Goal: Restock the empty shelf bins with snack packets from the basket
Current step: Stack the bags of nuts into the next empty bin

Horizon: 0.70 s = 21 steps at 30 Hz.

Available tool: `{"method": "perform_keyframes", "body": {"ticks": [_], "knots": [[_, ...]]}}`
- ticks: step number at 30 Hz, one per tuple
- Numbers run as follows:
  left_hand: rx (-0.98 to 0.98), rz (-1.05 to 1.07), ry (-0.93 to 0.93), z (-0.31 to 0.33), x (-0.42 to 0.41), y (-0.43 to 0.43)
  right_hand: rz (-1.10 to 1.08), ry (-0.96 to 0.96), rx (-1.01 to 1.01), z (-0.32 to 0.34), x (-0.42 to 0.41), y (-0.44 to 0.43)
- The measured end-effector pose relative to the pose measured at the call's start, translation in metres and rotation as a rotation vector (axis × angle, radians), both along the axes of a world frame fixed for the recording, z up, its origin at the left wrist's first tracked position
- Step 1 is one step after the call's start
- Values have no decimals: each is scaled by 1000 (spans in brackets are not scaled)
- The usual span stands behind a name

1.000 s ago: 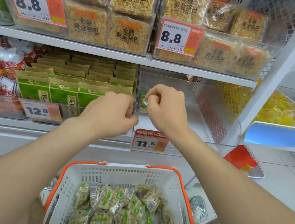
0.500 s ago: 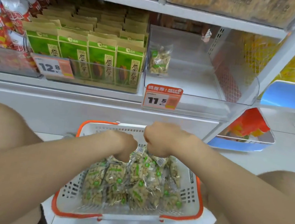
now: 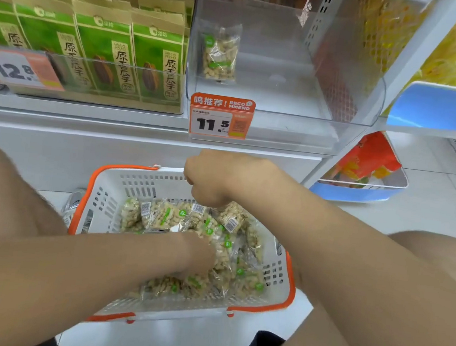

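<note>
White shop shelving (image 3: 86, 112) ahead, pale floor tiles below. Fingers of right hand (image 3: 214, 180) curled under into a fist, pinching the top of one snack packet (image 3: 230, 218), tilted just above the heap. Fingers of left hand (image 3: 199, 255) buried among loose packets (image 3: 247, 281), grip impossible to tell. Both over white basket (image 3: 104, 204) with orange rim, between bare knees. Higher up, clear shelf bin (image 3: 285, 105) with a single upright packet (image 3: 219, 55) at its left side, behind orange 11.5 price tag (image 3: 221, 116). Green seed bags (image 3: 104, 50) left of it.
</note>
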State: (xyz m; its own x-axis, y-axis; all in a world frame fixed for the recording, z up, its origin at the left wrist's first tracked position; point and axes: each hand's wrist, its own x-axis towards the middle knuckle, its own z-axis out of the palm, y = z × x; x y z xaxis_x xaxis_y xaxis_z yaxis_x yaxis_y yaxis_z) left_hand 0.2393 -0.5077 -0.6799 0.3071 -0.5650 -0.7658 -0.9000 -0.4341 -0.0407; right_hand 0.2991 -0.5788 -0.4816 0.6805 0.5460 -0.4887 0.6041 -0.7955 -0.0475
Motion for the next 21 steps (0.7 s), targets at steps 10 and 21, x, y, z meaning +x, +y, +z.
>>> {"method": "perform_keyframes", "body": {"ticks": [10,21], "knots": [[-336,544,118,48,18,3,30,-51,5,18,8,0],[-1020,1129,50,146,54,40,-107,-117,-114,54,12,-19]]}}
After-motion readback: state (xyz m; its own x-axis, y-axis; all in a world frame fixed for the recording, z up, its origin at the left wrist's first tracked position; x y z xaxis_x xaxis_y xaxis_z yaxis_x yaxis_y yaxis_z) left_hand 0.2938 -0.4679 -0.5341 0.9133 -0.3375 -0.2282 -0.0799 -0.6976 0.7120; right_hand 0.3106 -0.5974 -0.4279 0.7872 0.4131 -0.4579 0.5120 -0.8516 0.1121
